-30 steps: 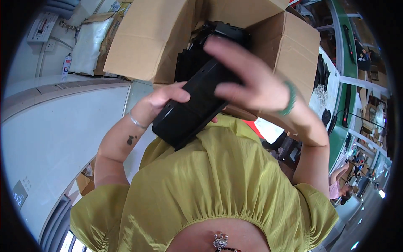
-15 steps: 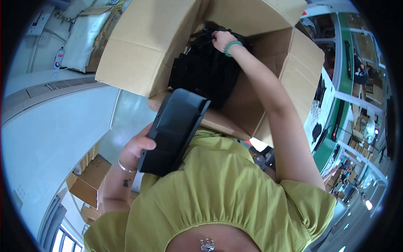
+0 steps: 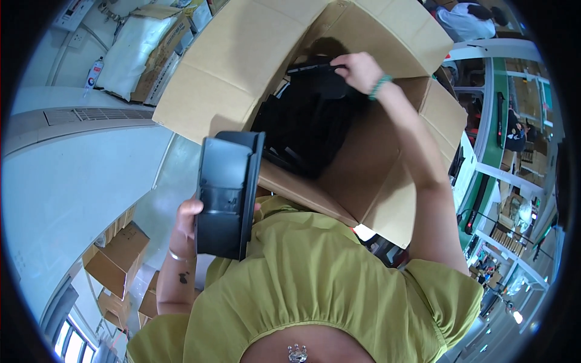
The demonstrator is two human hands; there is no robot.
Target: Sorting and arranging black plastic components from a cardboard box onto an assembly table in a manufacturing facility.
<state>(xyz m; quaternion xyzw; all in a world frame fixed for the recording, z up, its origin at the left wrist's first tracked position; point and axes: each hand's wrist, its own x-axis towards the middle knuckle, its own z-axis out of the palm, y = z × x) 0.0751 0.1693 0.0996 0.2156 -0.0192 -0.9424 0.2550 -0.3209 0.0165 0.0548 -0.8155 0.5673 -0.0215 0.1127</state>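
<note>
My left hand (image 3: 189, 215) grips a long black plastic housing (image 3: 225, 196) by its side, thumb on the near face. The housing has a raised rim and a recessed panel, and it is held upright outside the box. Inside a large open cardboard box (image 3: 369, 172), my right hand (image 3: 361, 69) pinches the edge of a black plastic part (image 3: 333, 86). That part rises above a dark pile of black parts (image 3: 302, 130), whose separate shapes are hard to make out. The lower fingers of my left hand are mostly hidden behind the housing.
The box's wide flaps (image 3: 215, 66) stand spread outward. To the left run a white surface (image 3: 78, 163) and a spray can (image 3: 94, 74). Smaller cardboard boxes (image 3: 118, 260) sit at the lower left. A green conveyor (image 3: 493, 145) runs on the right, with a person (image 3: 466, 23) beyond.
My left hand has moved left and turned the housing more upright. My right hand has shifted right, lifting a black part's edge from the pile. The view has turned slightly.
</note>
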